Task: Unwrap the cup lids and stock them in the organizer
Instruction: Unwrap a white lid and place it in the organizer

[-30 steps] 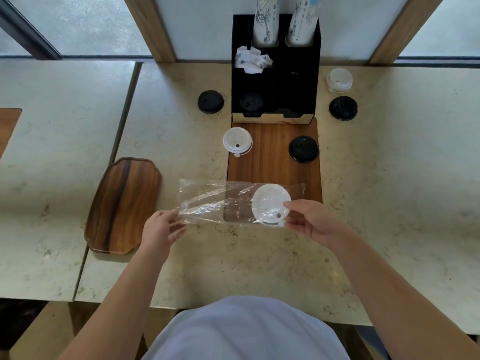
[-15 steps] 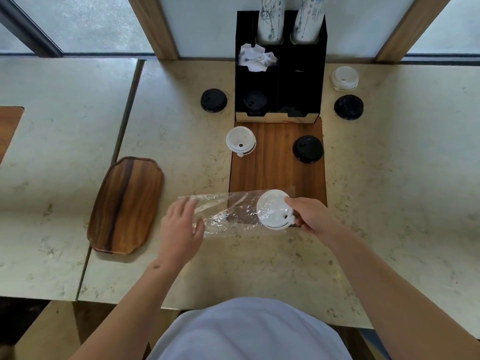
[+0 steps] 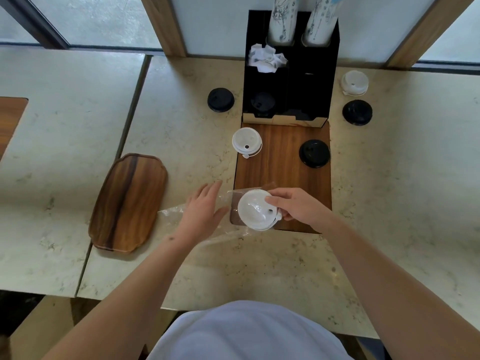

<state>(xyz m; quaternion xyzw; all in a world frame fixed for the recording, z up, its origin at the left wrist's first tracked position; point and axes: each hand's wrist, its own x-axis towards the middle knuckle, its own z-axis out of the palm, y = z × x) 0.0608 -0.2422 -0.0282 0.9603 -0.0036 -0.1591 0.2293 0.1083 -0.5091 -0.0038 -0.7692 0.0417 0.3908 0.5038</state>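
Note:
My right hand [image 3: 298, 207] pinches a white cup lid [image 3: 255, 210] at its right rim, over the near edge of the wooden board [image 3: 283, 162]. A clear plastic wrapper [image 3: 172, 213] trails left from the lid. My left hand [image 3: 204, 211] lies flat on the wrapper with fingers spread. The black organizer [image 3: 309, 81] stands at the back with a black lid [image 3: 262, 101] in its left slot. Loose lids lie around: a white lid [image 3: 246, 141], a black lid [image 3: 314, 153], a black lid [image 3: 220, 100], a white lid [image 3: 354, 83] and a black lid [image 3: 357, 112].
Crumpled white paper [image 3: 267, 58] sits in the organizer's upper left compartment, and two stacks of printed paper cups [image 3: 281, 19] rise from its back. A wooden tray [image 3: 128, 202] lies at the left on the marble counter [image 3: 389, 203]. The counter's near edge runs close to my body.
My left hand let go of the wrapper's end and moved right, flat onto the film. My right hand drew the white lid towards the wrapper's right end; the wrapper has crumpled shorter.

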